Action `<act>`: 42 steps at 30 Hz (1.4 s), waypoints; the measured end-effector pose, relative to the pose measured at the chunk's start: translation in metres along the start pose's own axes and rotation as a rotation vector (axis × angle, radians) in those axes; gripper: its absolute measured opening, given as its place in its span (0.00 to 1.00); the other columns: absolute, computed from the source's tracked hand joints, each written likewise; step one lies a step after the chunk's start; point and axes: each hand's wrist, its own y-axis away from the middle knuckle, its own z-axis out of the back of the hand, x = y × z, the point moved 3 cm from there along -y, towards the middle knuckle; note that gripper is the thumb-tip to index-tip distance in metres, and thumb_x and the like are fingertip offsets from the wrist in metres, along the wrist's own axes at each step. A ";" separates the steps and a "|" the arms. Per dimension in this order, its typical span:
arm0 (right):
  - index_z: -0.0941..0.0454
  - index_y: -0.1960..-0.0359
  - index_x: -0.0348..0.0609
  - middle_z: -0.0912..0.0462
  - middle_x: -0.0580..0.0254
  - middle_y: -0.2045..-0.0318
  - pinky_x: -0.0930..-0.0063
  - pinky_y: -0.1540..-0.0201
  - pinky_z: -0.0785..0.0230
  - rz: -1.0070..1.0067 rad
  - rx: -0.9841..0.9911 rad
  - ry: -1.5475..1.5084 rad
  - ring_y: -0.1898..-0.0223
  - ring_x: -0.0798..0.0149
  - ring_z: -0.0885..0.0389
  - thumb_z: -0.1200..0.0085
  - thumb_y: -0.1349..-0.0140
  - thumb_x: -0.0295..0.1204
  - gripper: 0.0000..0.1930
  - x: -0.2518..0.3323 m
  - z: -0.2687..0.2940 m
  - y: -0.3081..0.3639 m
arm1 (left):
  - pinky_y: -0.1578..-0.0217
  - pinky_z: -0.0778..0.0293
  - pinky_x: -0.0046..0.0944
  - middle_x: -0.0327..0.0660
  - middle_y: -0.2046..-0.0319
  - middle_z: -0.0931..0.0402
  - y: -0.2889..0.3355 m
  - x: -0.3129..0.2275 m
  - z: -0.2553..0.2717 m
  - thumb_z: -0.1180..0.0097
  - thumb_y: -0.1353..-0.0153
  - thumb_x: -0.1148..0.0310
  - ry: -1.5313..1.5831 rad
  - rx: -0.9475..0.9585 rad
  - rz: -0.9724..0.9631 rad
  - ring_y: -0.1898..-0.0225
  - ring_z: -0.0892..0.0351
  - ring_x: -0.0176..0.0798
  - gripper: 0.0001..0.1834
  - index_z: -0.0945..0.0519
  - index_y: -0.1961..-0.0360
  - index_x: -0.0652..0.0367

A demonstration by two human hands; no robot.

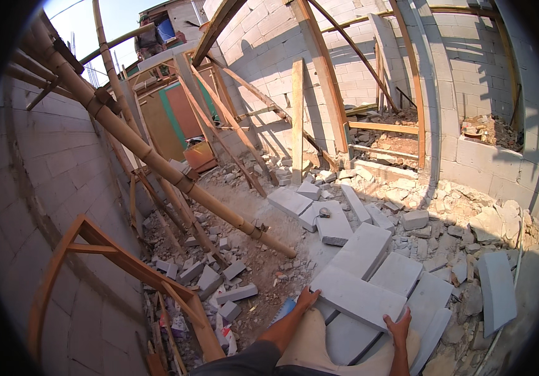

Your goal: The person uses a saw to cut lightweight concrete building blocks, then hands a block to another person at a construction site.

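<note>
A long grey lightweight concrete block (360, 293) lies across other blocks in front of me, between my two hands. My left hand (307, 299) grips its left end, fingers at the corner. At the near right end my right hand (399, 327) holds the edge, with thumb and fingers set around the corner. Beneath and beyond it are more flat grey blocks (396, 273), stacked loosely. A blue object (284, 308) shows beside my left wrist, partly hidden by my arm. My knees, in light beige trousers (307, 341), flank the near blocks.
A bamboo pole (156, 163) slants down to the ground at left. Nearer stands an orange-brown wooden frame (119, 257) against the block wall (62, 188). Rubble (470, 250) covers the right side, with a leaning block (497, 291). Another person (149, 44) is up high at the back.
</note>
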 end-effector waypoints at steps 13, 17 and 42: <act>0.44 0.28 0.40 0.22 0.47 0.42 0.50 0.50 0.19 -0.244 0.264 -0.260 0.43 0.46 0.19 0.20 0.55 0.41 0.55 0.057 0.025 -0.029 | 0.32 0.33 0.46 0.63 0.34 0.27 -0.038 -0.079 0.015 0.43 0.40 0.30 0.007 0.068 -0.145 0.32 0.27 0.58 0.54 0.30 0.30 0.71; 0.44 0.26 0.45 0.24 0.43 0.39 0.39 0.45 0.24 -0.057 0.307 0.102 0.41 0.40 0.20 0.19 0.59 0.49 0.61 0.030 0.006 -0.075 | 0.32 0.34 0.51 0.65 0.36 0.26 -0.060 -0.123 0.021 0.45 0.37 0.32 -0.265 0.091 -0.326 0.33 0.27 0.61 0.51 0.29 0.32 0.71; 0.45 0.23 0.41 0.29 0.54 0.42 0.50 0.38 0.44 0.435 0.596 1.019 0.39 0.51 0.31 0.21 0.60 0.48 0.62 0.128 -0.113 -0.149 | 0.40 0.36 0.71 0.53 0.35 0.31 -0.093 -0.169 -0.045 0.42 0.31 0.46 -0.653 -0.047 -0.445 0.35 0.34 0.53 0.42 0.34 0.32 0.75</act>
